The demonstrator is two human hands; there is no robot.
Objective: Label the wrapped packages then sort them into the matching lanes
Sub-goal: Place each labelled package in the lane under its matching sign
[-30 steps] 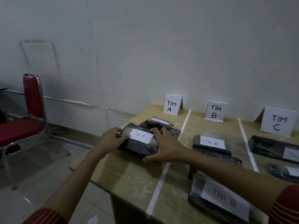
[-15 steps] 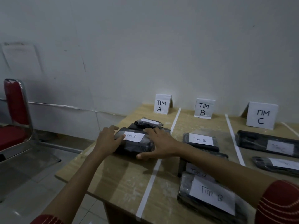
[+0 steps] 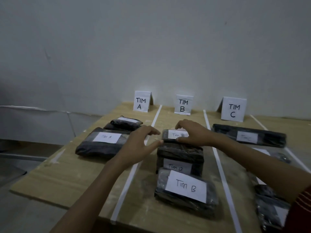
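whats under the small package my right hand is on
A bigger black wrapped package labelled Tim B. The right hand covers part of the label on the small package, hiding its letter.

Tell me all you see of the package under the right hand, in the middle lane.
The package is small, flat and dark, in glossy plastic wrap, with a white paper label reading "Tim"; its letter is hidden. It lies farthest in the middle lane, behind the next package. The right hand grips its far and near edges.

Wooden table point(image 3: 70, 175), tape lines point(image 3: 127, 180), wrapped packages point(image 3: 99, 148) (paper-labelled), three folded signs point(image 3: 141, 101)
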